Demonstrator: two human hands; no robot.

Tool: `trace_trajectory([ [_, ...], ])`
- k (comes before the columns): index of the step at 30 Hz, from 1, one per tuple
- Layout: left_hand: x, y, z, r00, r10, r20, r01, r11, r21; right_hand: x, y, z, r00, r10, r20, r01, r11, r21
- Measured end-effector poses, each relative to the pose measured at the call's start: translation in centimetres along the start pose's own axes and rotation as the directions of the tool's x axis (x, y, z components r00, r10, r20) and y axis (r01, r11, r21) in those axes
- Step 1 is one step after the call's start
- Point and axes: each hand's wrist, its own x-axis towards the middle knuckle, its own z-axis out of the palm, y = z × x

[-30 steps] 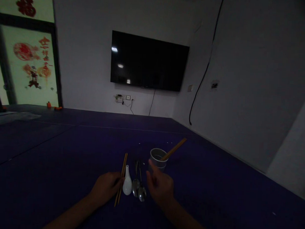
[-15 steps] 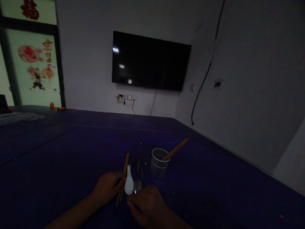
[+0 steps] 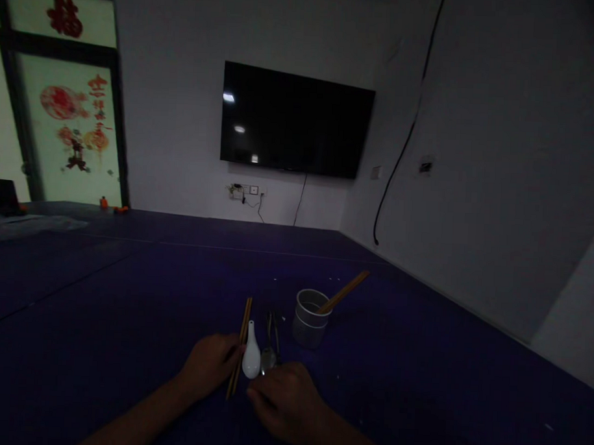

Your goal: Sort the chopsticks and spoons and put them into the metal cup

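Note:
A pair of wooden chopsticks [image 3: 247, 315] lies on the dark blue surface, with the fingers of my left hand [image 3: 213, 362] closed across the middle. Just right of the chopsticks rests a white soup spoon [image 3: 251, 360], its bowl towards me. Beside it lies a metal spoon [image 3: 268, 359], and along that a second thin metal utensil [image 3: 276, 335] whose near end is hidden. My right hand [image 3: 291, 401] is curled at the near end of the metal pieces; what its fingers hold, if anything, is hidden. A grey cup [image 3: 309, 330] stands upright to the right.
Another wooden stick or sticks [image 3: 346, 291] lean out of the cup to the right. The blue surface [image 3: 129, 294] runs back to a wall with a television [image 3: 295, 118]. A cable [image 3: 394, 164] hangs at right. Small orange items [image 3: 121, 210] sit far left.
The view has shifted very slightly. Both hands, the chopsticks, the spoons and the cup keep their places.

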Motion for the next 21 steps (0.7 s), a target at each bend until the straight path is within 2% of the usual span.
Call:
trace_trajectory([
  [15, -0.07, 0.0, -0.24, 0.999, 0.042, 0.007, -0.042, 0.998, -0.048, -0.07, 0.28, -0.02, 1.0, -0.018, -0.003, 0.018, 1.0, 0.005],
  [21, -0.09, 0.27, -0.6, 0.999, 0.006, 0.034, -0.005, 1.0, -0.014, -0.04, 0.2, -0.03, 0.999, -0.024, -0.027, 0.024, 1.0, -0.001],
])
